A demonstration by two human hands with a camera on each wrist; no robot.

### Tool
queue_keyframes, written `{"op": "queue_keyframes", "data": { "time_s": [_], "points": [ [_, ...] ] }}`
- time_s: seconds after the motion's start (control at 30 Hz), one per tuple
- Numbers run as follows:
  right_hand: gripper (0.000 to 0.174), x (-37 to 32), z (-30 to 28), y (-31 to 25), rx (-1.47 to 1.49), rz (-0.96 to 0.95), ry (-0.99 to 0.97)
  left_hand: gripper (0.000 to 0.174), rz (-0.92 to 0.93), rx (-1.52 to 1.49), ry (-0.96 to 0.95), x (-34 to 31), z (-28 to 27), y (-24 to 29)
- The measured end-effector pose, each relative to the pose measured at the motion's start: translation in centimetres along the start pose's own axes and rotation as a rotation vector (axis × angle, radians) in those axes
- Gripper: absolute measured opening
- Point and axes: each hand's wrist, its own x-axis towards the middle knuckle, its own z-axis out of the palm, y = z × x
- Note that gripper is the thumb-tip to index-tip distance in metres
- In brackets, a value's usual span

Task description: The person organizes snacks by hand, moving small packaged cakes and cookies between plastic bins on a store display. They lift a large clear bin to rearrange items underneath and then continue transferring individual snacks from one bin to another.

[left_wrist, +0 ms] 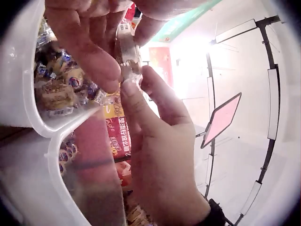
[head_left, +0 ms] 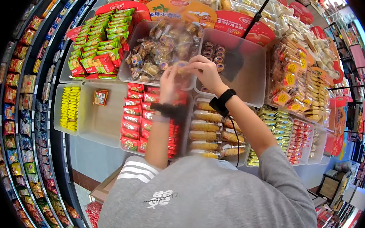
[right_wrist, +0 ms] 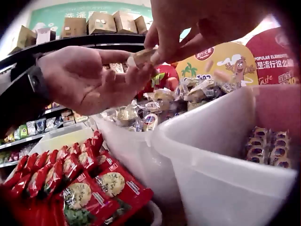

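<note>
Over the front of a bin of loose snacks, my left hand (head_left: 169,85) and right hand (head_left: 207,72) meet at a small snack in a clear wrapper (head_left: 182,68). In the left wrist view, the wrapped snack (left_wrist: 128,52) stands edge-on, pinched between the fingers and thumbs of both hands. The right wrist view shows the wrapped snack (right_wrist: 142,57) with my left hand (right_wrist: 89,77) palm up on one side of it and my right hand (right_wrist: 202,28) on the other. Similar wrapped snacks (head_left: 145,53) are heaped loosely in the bin just beyond.
To the right, a translucent bin (head_left: 251,80) holds short rows of wrapped snacks (head_left: 218,55). Red packets (head_left: 133,121) and long yellow-brown packs (head_left: 204,133) fill the nearer bins. One small packet (head_left: 101,97) lies in a left bin. A black pole (head_left: 260,11) rises behind.
</note>
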Motion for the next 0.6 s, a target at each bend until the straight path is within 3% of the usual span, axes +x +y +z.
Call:
{"op": "queue_keyframes", "data": {
  "time_s": [0.1,0.17,0.3,0.4,0.5,0.6],
  "points": [
    [0.026,-0.2,0.3,-0.2,0.111,0.068,0.119,0.030,0.053,-0.037,0.010,-0.3,0.2,-0.5],
    [0.035,-1.1,0.0,0.2,0.450,0.433,0.114,0.024,0.038,-0.090,-0.017,-0.7,0.8,-0.4],
    [0.035,-2.4,-5.0,-0.9,0.450,0.612,-0.026,0.027,0.076,0.066,-0.093,-0.9,3.9,-1.7],
    [0.034,-2.5,-9.7,-0.3,0.336,0.717,0.030,0.036,0.200,0.285,-0.043,-0.7,7.1,-3.0],
    [0.036,-3.2,-12.9,3.4,0.215,0.667,0.156,0.042,0.467,0.635,-0.071,0.1,9.0,-5.8],
    [0.037,-4.9,-12.8,8.9,0.038,0.739,0.076,0.036,0.443,0.922,-0.159,-1.5,11.0,-5.8]
  ]
}}
